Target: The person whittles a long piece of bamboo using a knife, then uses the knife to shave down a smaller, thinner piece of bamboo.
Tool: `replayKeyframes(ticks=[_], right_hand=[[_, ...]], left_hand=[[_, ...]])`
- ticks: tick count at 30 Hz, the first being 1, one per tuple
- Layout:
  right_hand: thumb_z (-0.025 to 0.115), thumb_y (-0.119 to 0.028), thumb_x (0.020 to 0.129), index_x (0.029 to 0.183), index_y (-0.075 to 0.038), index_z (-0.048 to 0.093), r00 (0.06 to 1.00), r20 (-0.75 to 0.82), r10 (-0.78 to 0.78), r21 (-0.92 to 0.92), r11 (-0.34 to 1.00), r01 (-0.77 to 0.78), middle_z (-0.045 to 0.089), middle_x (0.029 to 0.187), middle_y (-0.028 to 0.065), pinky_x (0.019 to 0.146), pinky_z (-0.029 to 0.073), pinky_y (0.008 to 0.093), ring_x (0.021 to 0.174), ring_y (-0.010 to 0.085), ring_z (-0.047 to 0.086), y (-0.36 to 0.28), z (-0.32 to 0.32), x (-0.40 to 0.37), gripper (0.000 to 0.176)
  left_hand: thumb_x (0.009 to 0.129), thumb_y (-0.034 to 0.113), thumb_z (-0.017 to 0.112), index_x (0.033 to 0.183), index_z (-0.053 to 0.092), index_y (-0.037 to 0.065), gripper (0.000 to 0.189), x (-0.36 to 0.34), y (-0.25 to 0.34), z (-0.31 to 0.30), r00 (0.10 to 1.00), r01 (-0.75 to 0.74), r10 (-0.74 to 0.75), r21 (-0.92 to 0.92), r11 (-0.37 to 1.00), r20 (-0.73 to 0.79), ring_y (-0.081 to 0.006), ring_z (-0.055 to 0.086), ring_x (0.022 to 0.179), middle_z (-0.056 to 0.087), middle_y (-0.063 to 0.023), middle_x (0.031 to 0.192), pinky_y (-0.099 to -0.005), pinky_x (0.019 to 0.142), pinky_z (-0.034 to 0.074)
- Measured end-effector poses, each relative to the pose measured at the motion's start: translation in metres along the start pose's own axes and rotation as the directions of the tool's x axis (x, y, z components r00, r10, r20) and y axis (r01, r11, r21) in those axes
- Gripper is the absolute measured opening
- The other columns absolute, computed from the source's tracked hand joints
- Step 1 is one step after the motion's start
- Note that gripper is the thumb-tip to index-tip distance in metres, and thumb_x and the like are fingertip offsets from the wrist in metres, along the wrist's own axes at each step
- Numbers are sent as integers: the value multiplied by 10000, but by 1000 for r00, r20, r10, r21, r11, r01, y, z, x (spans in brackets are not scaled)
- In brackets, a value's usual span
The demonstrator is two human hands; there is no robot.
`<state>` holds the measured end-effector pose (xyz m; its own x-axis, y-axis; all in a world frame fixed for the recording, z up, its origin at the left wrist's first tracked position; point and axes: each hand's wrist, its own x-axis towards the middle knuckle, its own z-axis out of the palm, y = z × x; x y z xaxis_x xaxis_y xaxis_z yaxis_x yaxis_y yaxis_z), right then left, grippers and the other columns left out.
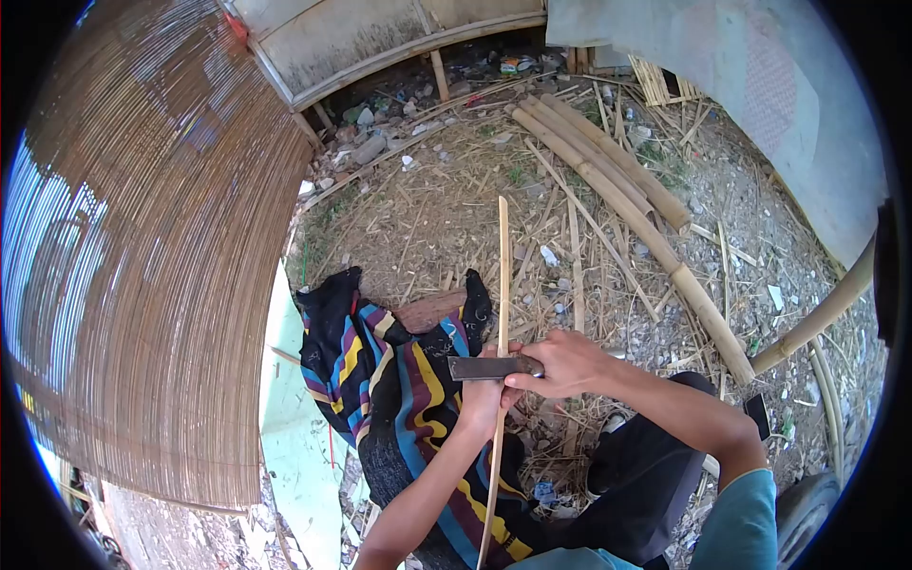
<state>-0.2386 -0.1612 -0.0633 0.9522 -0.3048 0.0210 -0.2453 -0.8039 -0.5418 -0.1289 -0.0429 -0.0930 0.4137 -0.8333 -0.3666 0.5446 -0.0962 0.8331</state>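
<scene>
A long, thin bamboo strip (503,275) runs upright through the middle of the head view, its lower end reaching toward my lap. My left hand (483,404) is closed round the strip, partly hidden behind a blade. In my right hand (567,364) is the handle of a knife (480,369) with a broad, square-ended blade. That blade lies crosswise over the strip, pointing left, just above my left fingers. Below the hands, a striped dark cloth (404,389) with yellow, blue and maroon bands drapes over my left leg.
Thick bamboo poles (636,204) lie on the littered ground at the upper right. A slatted bamboo blind (161,266) hangs at the left. Split strips and shavings cover the dirt ahead. Pale panels (380,43) stand at the back, and a slanting pole (822,318) rises at the right.
</scene>
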Motion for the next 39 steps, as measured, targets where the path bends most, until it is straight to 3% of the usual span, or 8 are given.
replayKeyframes(ticks=[9,13,17,20,31,33,37,39], right_hand=[[480,-643,773,791,-25,665,999,-32,-19,-157,988,14,562,534,175,581,513,427,582,354,614,29,-3,16,645],[446,-645,799,722,4,633,964,-237,123,-143,977,-160,563,539,196,562,490,452,592,378,609,41,-24,31,679],[465,-665,773,756,-11,641,973,-118,197,161,971,-178,573,575,206,589,499,448,606,370,614,33,-9,21,678],[486,-655,764,754,-24,648,995,2,-97,-141,985,96,567,547,170,560,494,441,580,358,606,7,-15,7,651],[531,-618,754,709,-25,631,991,-129,-40,-72,997,31,559,558,196,549,470,457,571,370,588,17,-15,14,603],[510,-593,787,705,-7,626,945,-248,213,-38,973,-230,556,554,201,535,469,436,564,369,586,36,-42,30,603],[489,-570,817,715,7,629,925,-295,239,-18,967,-255,545,534,193,531,468,431,553,364,584,39,-31,29,603],[419,-686,788,715,12,635,949,-100,299,148,948,-283,550,532,189,572,489,450,588,340,613,36,-21,26,734]], left_hand=[[967,248,392,1065,518,-15,308,1,-8,2,989,-75,75,7,997,-131,-41,306,408,381,20,589,-205,367,262],[980,294,339,1024,511,-14,356,-9,3,8,995,-85,85,-6,996,-44,-48,286,397,380,15,584,-207,363,256],[984,306,319,970,508,0,360,-4,6,5,996,-94,94,-24,995,4,-52,287,390,389,14,586,-209,359,262],[986,295,307,923,493,25,333,0,4,1,997,-62,61,-7,998,-41,-53,285,375,407,11,589,-203,354,267],[981,271,320,973,545,22,336,-9,-4,11,961,-206,248,276,939,-126,-55,371,380,415,25,534,-209,346,298],[985,237,313,1017,532,-15,335,-17,-7,17,961,-196,249,340,920,-118,-61,325,357,362,19,502,-217,336,284],[988,251,302,1024,525,-31,361,-5,-9,20,969,-192,230,307,932,-91,-66,337,359,355,19,511,-222,337,288],[987,265,309,1016,524,-36,371,0,-11,12,965,-226,251,250,942,-74,-65,341,361,369,16,523,-221,338,288]])
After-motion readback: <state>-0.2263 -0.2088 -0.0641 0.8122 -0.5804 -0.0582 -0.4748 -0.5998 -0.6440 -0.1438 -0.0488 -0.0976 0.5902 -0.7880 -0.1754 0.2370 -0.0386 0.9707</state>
